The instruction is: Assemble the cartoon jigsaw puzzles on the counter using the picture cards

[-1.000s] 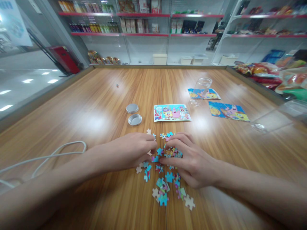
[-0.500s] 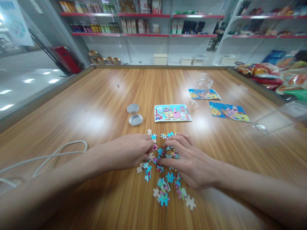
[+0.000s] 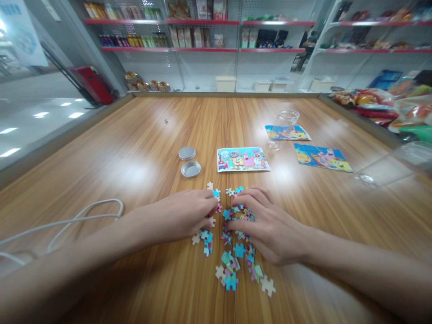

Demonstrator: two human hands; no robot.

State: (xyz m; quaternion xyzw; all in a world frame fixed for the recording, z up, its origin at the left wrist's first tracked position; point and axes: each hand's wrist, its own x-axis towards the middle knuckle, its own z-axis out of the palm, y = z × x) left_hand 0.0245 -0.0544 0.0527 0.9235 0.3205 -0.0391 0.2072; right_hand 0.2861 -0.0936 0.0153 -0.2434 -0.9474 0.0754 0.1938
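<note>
Loose jigsaw pieces [image 3: 239, 249], mostly bright blue, pink and bare pale backs, lie in a scattered heap on the wooden table. My left hand [image 3: 194, 210] rests at the heap's left side, fingers curled together. Whatever its fingertips may hold is hidden. On the right, my right hand [image 3: 266, 222] arches over the pieces with thumb and fingers apart, fingertips among them. A blue piece [image 3: 227, 214] lies between the two hands. Just beyond them is a cartoon picture card [image 3: 243, 159]. Pale pieces [image 3: 267, 285] lie at the near end of the heap.
Two round metal tins or lids [image 3: 191, 169] sit left of the card. Two cartoon pictures [image 3: 323, 157] lie at right, near a clear plastic jar [image 3: 286, 118] and another clear container [image 3: 388, 166]. A white cable [image 3: 84, 211] loops at left. Snack bags [image 3: 367, 103] border the right.
My right hand has shifted slightly right, and pieces by its thumb moved with it. The gap between my hands is wider. My left hand has edged slightly right.
</note>
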